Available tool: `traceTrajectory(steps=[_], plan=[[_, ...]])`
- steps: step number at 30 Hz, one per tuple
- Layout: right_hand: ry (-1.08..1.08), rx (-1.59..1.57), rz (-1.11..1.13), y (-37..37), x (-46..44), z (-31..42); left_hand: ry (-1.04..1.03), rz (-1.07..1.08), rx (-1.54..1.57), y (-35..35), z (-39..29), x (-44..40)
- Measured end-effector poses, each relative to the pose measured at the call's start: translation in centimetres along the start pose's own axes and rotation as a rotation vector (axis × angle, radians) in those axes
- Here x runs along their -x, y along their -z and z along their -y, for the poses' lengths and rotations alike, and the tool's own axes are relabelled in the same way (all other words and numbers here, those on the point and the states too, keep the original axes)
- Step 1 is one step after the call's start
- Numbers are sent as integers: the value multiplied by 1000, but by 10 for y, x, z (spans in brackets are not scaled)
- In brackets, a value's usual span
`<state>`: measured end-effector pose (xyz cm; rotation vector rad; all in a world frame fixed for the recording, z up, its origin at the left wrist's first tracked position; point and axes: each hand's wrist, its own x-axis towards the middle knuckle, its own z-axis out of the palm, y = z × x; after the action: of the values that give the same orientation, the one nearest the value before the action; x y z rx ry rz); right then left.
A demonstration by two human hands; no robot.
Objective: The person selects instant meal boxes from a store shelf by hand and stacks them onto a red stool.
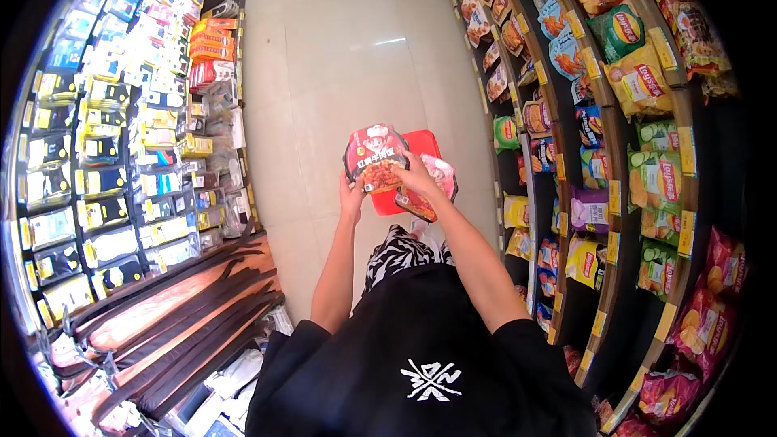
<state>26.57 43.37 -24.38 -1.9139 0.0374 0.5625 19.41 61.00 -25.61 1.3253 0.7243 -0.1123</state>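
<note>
A boxed instant beef rice meal, red and black with a picture of the dish on its front, is held up between my two hands. My left hand grips its lower left edge. The fingers of my right hand close on its lower right edge, the thumb over the front. Beneath and to the right, a second similar meal pack rests on a red plastic stool. My right hand and forearm cover part of that second pack.
Shelves of bagged chips, such as a yellow chip bag, rise along the right. On the left, a rack of hanging packaged goods stands above a slatted wooden shelf. A pale tiled floor runs between them.
</note>
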Motion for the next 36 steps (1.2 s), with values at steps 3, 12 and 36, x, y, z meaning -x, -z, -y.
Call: traceTrajectory(steps=[3, 12, 36], plan=[[-8, -12, 29, 1, 7, 0, 5, -18, 42, 2, 6, -4], [29, -40, 7, 14, 33, -23, -385, -374, -521, -4, 9, 9], [-550, -1078, -1177, 107, 391, -256, -495, 1145, -593, -288, 36, 179]])
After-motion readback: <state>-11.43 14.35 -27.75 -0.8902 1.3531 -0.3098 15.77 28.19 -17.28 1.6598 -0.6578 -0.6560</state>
